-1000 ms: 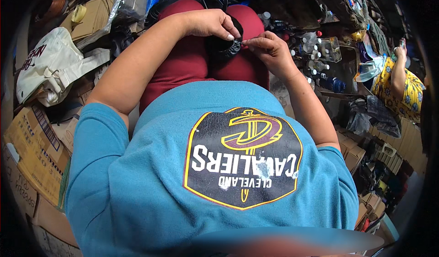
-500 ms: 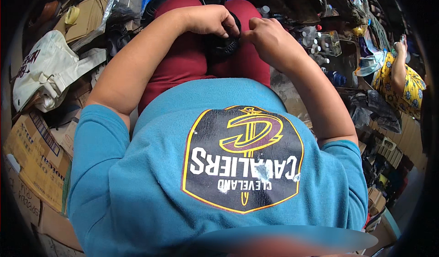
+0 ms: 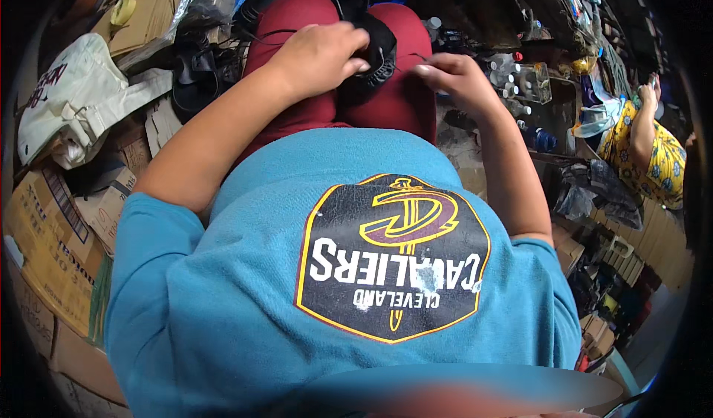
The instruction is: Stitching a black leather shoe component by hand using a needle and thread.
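Observation:
A black shoe-like item [image 3: 377, 50] with a ridged or stitched edge rests between my thighs, on my red trousers [image 3: 405, 28]. Beside its left side is my left hand [image 3: 319, 55], fingers curled; what they hold, if anything, is hidden. A thin black cord [image 3: 273, 33] runs out past that hand to the left. My right hand [image 3: 454, 76] is over my right thigh, a short way from the item, with thumb and fingers pinched together. Something thin and dark shows at its fingertips, too fine to name.
Black footwear [image 3: 194, 83] lies left of my knees, near a pale cloth bag [image 3: 67, 102] and cardboard boxes [image 3: 56, 240]. Several plastic bottles [image 3: 509, 76] stand to the right by a clear container [image 3: 536, 83]. A person in yellow patterned clothing [image 3: 646, 147] is at the far right.
My hands have moved apart: the right one outward to the right, the left one down and left off the black item. More of the item now shows, and the cord has come into sight.

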Tool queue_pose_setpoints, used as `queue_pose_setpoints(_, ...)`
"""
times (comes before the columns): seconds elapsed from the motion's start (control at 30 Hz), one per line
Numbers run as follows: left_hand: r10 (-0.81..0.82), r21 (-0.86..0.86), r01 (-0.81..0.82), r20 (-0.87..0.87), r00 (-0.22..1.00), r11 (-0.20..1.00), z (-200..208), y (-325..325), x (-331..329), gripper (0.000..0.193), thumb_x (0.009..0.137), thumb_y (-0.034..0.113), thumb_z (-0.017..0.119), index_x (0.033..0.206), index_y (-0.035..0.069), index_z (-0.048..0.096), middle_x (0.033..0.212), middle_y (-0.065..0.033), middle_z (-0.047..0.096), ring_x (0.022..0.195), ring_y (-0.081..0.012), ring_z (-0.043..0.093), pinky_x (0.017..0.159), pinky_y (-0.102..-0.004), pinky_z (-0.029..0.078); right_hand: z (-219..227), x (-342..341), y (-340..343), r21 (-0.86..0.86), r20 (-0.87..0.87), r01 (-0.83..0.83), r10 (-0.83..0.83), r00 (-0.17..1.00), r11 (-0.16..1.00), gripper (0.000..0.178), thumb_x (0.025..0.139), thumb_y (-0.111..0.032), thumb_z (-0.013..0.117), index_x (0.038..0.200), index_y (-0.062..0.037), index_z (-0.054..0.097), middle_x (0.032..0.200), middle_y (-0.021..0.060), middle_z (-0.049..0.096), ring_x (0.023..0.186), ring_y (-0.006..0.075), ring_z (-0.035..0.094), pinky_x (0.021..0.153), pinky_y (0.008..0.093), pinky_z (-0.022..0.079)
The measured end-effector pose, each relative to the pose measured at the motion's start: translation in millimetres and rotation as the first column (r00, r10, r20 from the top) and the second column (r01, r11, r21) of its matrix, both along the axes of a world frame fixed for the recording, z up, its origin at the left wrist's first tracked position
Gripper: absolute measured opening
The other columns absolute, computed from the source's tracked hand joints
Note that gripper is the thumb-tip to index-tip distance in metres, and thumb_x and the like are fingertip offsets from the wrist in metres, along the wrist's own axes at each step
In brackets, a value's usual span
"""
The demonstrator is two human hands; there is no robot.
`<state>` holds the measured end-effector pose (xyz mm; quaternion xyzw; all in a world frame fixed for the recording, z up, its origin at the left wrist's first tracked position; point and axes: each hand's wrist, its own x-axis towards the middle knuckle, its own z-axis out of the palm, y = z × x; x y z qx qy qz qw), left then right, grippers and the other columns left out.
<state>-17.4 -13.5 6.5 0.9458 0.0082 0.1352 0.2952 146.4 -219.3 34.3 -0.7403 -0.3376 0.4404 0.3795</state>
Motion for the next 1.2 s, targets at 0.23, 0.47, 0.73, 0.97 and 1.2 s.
queue_pose_setpoints(0.23, -0.155, -0.099, 0.133, -0.266, 0.952, 0.986, 9, 47, -44, 0.015, 0.076, 0.011, 0.065, 0.087, 0.002, 0.060, 0.081, -0.0124, 0.062, 0.079, -0.0291, 0.061, 0.070, -0.0368, 0.047, 52, 65, -112, 0.648, -0.748, 0.556, 0.300, 0.592, 0.520, 0.023, 0.092, -0.036, 0.053, 0.106, -0.0199, 0.063, 0.065, -0.0041, 0.041, 0.060, 0.0107, 0.042, 0.093, 0.0414, 0.036)
queue_pose_setpoints(0.47, 0.248, -0.939, -0.241, -0.180, 0.952, 0.246, 31, 65, -19, 0.032, 0.096, 0.025, 0.040, 0.077, 0.005, 0.056, 0.077, -0.0089, 0.062, 0.080, -0.0264, 0.060, 0.075, -0.0384, 0.048, 9, 48, -146, -0.082, 0.343, 0.246, -0.204, 0.917, 0.966, 0.024, 0.089, -0.026, 0.059, 0.103, -0.0078, 0.069, 0.078, -0.0001, 0.063, 0.072, 0.0074, 0.052, 0.068, 0.0264, 0.043)
queue_pose_setpoints(0.73, 0.122, -0.913, -0.095, -0.155, 0.980, -0.396, -12, 87, -6, 0.040, 0.098, 0.032, 0.035, 0.062, 0.016, 0.037, 0.050, 0.0018, 0.030, 0.043, -0.0127, 0.025, 0.055, -0.0325, 0.034, -31, 6, -175, -0.430, 0.816, 0.132, 0.322, 0.480, 0.893, 0.039, 0.090, -0.036, 0.050, 0.067, -0.0066, 0.059, 0.066, 0.0116, 0.060, 0.067, 0.0319, 0.057, 0.069, 0.0421, 0.038)
queue_pose_setpoints(0.97, 0.001, -0.720, -0.313, -0.398, 0.917, 0.619, -45, 177, -48, 0.033, 0.092, 0.026, 0.052, 0.120, 0.007, 0.055, 0.101, -0.0059, 0.062, 0.094, -0.0155, 0.056, 0.088, -0.0312, 0.042, -56, -6, -192, -0.184, 0.276, 0.540, -0.484, 0.830, 0.822, 0.033, 0.089, -0.044, 0.053, 0.089, -0.0109, 0.059, 0.071, 0.0032, 0.058, 0.068, 0.0208, 0.054, 0.067, 0.0319, 0.038)
queue_pose_setpoints(1.2, 0.345, -0.426, -0.459, -0.319, 0.883, 0.780, -32, 168, -36, 0.043, 0.086, 0.043, 0.057, 0.101, 0.003, 0.061, 0.068, -0.0093, 0.059, 0.062, -0.0227, 0.056, 0.069, -0.0414, 0.049, 1, 39, -95, 0.169, 0.246, 0.479, -0.507, 0.826, 0.862, 0.051, 0.088, -0.016, 0.060, 0.135, -0.0068, 0.043, 0.111, 0.0079, 0.055, 0.100, 0.0138, 0.053, 0.089, 0.0268, 0.042)
